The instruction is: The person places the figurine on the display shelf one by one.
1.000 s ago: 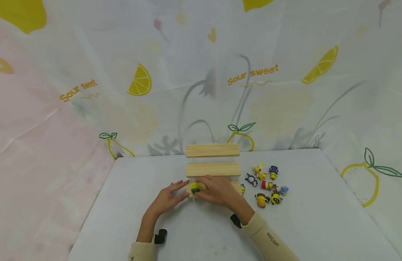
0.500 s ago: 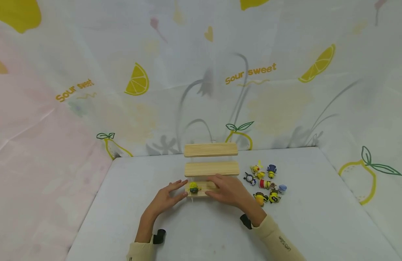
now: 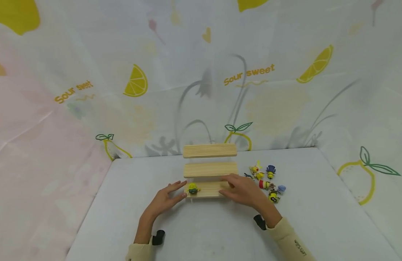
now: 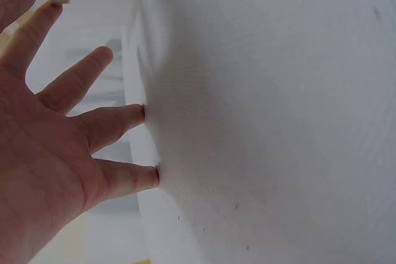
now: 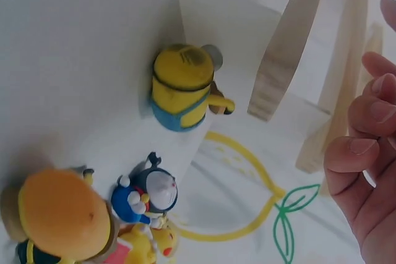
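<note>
From where I sit, the biggest thing on the head feed is the printed backdrop, pale cloth with lemons and "sour sweet" lettering. Below it spreads the white bench. Near the bench's far edge stands the wooden rack, with three boards stepped one above another. The only toy I can make out on it is a green-and-yellow figure, upright at the left end of the lowest board.

The left hand is spread at that end; its wrist feed shows a fingertip against the board's end and two others on the bench. The right hand is at the right part of the lowest board, fingers loosely bent, thumb and forefinger apart; I cannot tell whether it touches the wood.

On the right wrist feed, a yellow figure in blue overalls stands on the bench beside the rack. Right of the rack lies a loose toy cluster, including a blue-hatted figure. Smallest is a blue cup-like piece.
</note>
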Demonstrator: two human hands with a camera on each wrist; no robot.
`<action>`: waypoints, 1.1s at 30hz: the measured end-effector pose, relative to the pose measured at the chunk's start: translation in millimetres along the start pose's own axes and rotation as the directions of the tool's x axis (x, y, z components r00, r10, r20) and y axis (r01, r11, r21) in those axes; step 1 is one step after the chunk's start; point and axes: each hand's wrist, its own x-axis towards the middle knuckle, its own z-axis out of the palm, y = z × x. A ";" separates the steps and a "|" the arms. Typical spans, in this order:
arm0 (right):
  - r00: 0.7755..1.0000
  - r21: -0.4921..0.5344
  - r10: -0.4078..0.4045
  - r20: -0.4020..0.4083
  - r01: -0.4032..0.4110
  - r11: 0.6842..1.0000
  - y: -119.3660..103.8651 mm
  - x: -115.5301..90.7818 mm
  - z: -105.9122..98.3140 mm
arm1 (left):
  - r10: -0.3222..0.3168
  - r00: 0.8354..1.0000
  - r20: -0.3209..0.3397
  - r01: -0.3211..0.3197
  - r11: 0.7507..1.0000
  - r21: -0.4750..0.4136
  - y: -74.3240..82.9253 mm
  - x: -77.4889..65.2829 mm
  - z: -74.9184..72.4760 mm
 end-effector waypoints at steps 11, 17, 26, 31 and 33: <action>1.000 -0.007 0.020 -0.008 -0.020 1.000 12.4 -19.7 -11.8 | -0.006 1.000 -0.001 0.006 1.000 -0.010 -0.8 -0.7 0.8; 0.998 -0.029 0.067 -0.012 -0.067 0.997 20.8 -31.3 -16.0 | 0.001 1.000 -0.002 -0.001 1.000 -0.008 -1.7 -0.6 0.0; 0.997 -0.080 0.079 -0.028 -0.081 0.994 31.3 -47.0 -20.7 | 0.020 1.000 -0.001 -0.020 1.000 -0.003 -2.1 -0.9 -0.7; 0.992 -0.067 0.125 0.010 -0.124 0.990 35.4 -56.2 -21.7 | 0.018 1.000 -0.001 -0.018 1.000 -0.008 -1.9 -1.2 -0.9; 0.990 -0.070 0.140 0.018 -0.138 0.988 37.3 -60.2 -22.7 | 0.018 1.000 0.003 -0.018 1.000 -0.007 -1.5 -0.8 -0.9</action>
